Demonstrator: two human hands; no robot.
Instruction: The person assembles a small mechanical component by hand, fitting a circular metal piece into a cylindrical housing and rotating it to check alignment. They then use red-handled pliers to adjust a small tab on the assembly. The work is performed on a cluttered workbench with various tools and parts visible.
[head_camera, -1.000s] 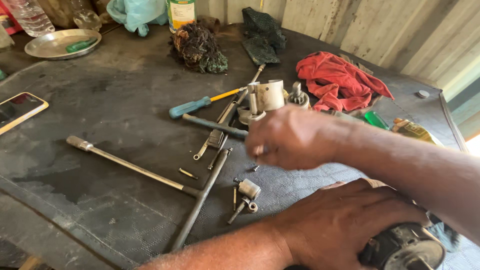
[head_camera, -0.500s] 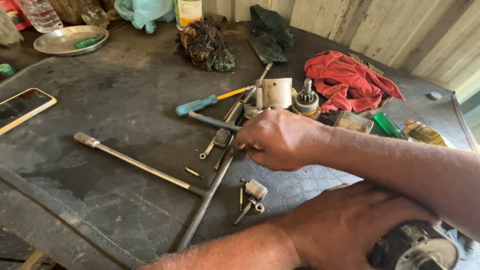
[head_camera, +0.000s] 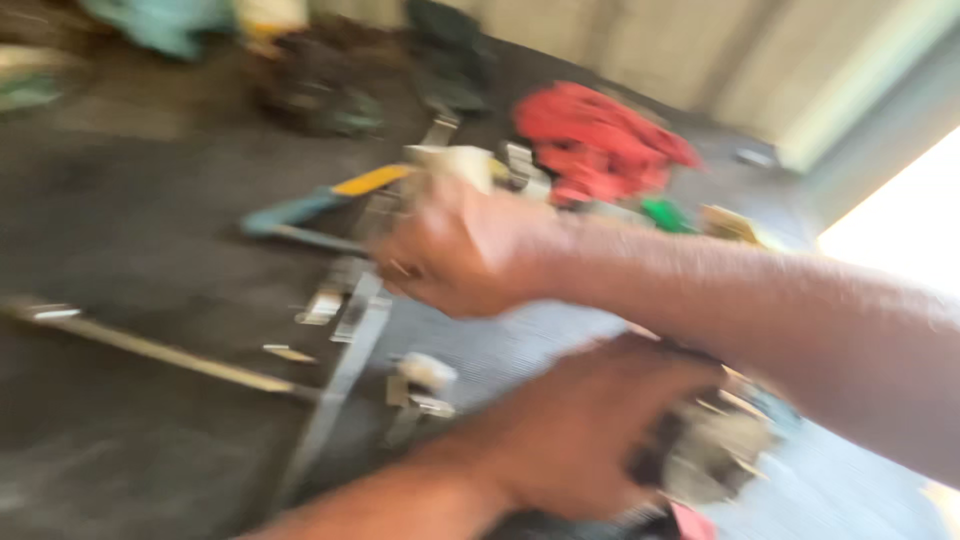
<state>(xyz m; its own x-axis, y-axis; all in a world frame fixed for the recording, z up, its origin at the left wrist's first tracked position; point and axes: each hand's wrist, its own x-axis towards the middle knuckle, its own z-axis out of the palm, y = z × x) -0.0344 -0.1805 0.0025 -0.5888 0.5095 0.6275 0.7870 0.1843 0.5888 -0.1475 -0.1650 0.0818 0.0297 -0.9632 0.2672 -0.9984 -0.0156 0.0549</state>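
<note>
The whole view is motion-blurred. My left hand (head_camera: 580, 430) reaches in from the bottom and grips a round metal motor-like part (head_camera: 715, 450) at the lower right. My right hand (head_camera: 470, 250) hovers mid-table with its fingers curled, above a flat metal bar (head_camera: 340, 390) and beside a screwdriver with a blue and yellow handle (head_camera: 320, 200). Whether the right hand holds anything is hidden by blur. A small metal fitting (head_camera: 420, 385) lies between my two hands.
A long thin rod (head_camera: 150, 345) lies on the left of the dark table (head_camera: 130, 230). A white cylindrical part (head_camera: 455, 160) and a red cloth (head_camera: 595, 140) sit behind my right hand. A green item (head_camera: 665, 213) lies beside the cloth, and dark rags at the far edge.
The camera has swung, blurring everything. My right hand has lifted slightly from the tools and curled tighter. My left hand keeps its grip on the round metal part.
</note>
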